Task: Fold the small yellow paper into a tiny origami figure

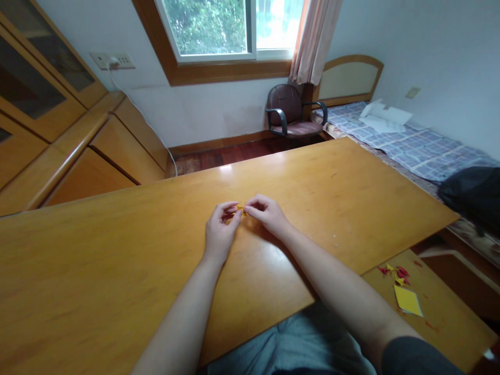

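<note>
Paper piece (241, 209), small and yellow, is caught between the left grip (220, 229) and the right grip (269, 214), low over the desk (97, 271); whether it touches the top cannot be told. Left grip is clamped on its left side with thumb and fingers (226, 205), right grip pinches its right side, and the tips of the two come close together. They cover much of the piece, so its shape is unclear. The desk spreads to both sides of the grip, its far edge running beyond. To the right of the grip and nearer the person, a lower desk (457, 317) carries a cluster of red and yellow folded pieces (402, 272), with a yellow square (407, 300) just beside them, on the near side. Well beyond the grip and slightly right stands a dark red chair (287, 107) with black armrests. Farther right is a bed (433, 151) with a checked cover, bearing white papers (385, 119) and a black bag (474, 195). Well apart from the grip, ahead and left, stands a wooden cabinet (121, 151); straight beyond it is a window (209, 26)
</note>
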Tool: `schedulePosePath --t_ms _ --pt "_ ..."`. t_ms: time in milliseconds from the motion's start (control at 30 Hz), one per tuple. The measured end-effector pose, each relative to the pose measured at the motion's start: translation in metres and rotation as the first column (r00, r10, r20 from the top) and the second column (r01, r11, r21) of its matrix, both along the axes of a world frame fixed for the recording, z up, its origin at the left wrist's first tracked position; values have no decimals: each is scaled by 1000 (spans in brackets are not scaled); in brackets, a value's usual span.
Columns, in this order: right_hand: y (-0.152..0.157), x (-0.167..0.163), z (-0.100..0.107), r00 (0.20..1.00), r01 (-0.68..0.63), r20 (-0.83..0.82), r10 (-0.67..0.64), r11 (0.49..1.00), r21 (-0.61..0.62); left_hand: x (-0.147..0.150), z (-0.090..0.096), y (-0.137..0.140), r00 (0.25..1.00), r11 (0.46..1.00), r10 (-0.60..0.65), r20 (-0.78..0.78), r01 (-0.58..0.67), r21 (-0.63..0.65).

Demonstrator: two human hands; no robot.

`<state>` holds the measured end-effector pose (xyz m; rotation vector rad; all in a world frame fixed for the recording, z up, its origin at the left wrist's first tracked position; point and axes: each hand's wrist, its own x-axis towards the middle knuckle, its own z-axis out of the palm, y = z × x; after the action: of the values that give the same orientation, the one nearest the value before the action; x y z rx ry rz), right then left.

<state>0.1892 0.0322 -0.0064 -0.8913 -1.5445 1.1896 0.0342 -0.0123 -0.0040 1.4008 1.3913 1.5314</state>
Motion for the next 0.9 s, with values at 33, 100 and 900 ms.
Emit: schedulePosePath --t_ms 33,100,900 --pt "0 0 0 1000 -1 -4 1 1000 -3 0 0 0 1000 1000 -6 7 6 -4" --pt "0 0 0 1000 -1 -6 1 1000 -2 0 -1 0 1000 1000 -17 19 17 -8" --pt "-3 0 6 987 -79 -154 52 981 -175 2 -1 2 992 999 -50 120 52 -16"
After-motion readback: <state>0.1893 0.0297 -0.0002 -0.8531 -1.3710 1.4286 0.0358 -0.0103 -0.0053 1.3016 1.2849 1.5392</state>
